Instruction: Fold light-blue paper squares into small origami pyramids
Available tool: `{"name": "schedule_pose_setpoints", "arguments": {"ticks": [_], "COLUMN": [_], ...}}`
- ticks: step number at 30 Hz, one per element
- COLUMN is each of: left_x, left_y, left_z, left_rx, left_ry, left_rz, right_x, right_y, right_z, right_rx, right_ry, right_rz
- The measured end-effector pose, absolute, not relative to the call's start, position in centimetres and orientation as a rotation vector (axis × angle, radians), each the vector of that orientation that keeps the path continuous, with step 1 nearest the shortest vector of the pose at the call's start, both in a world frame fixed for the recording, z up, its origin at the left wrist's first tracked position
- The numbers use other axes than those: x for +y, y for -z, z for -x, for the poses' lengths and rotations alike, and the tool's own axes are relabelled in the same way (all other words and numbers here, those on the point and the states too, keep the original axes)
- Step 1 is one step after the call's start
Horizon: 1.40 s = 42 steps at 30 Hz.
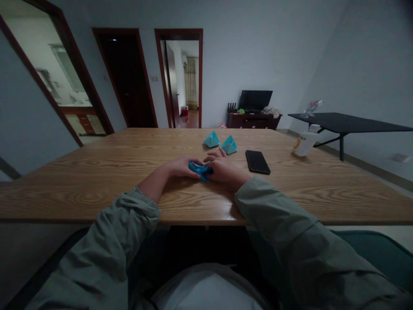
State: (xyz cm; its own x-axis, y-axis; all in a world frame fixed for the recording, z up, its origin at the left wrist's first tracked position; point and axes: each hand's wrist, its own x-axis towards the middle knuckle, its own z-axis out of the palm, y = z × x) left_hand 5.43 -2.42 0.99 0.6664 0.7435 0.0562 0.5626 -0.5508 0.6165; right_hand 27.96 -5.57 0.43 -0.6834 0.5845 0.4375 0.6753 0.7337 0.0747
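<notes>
On the wooden desk (97,172), both hands — left hand (181,167), right hand (222,168) — pinch a blue folded paper (200,170), two finished paper shapes (220,142) just beyond.

Both hands' fingers (206,162) cover most of the blue paper (199,169), perhaps folded.

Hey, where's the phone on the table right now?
In the head view the black phone lies flat on the wooden table, just right of the right hand, between the two folded blue paper pieces and the white bottle.
</notes>
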Motion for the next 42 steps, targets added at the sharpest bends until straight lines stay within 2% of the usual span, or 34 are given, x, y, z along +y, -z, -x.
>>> {"name": "schedule_pose_setpoints", "arguments": {"ticks": [6, 16, 24, 30, 36, 42], "left_x": [-1.6, -1.9, -2.1, -1.7, -1.2, -0.6], "left_y": [-0.3, -0.7, -0.8, -0.3, -0.3, -0.7], "left_z": [-5.0, -5.2, -5.2, -5.1, -4.7, -4.0], "left_rx": [0.958, 1.001, 1.038, 1.074, 1.268, 1.570], "left_ry": [-0.588, -0.518, -0.475, -0.477, -0.538, -0.826], "left_rz": [-2.214, -2.244, -2.273, -2.256, -2.252, -2.219], "right_x": [-5.6, -5.2, -5.0, -5.5, -3.0, -3.7], "right_y": [-0.9, -0.7, -0.7, -1.4, -1.0, -2.0], "right_z": [-28.2, -28.1, -28.1, -28.3, -30.6, -30.7], "right_rx": [-2.560, -2.599, -2.600, -2.265, -1.913, -1.889], "right_ry": [0.319, 0.428, 0.388, 0.255, 0.137, 0.139], "right_rz": [1.040, 1.058, 1.071, 1.013, 1.220, 1.204]}}
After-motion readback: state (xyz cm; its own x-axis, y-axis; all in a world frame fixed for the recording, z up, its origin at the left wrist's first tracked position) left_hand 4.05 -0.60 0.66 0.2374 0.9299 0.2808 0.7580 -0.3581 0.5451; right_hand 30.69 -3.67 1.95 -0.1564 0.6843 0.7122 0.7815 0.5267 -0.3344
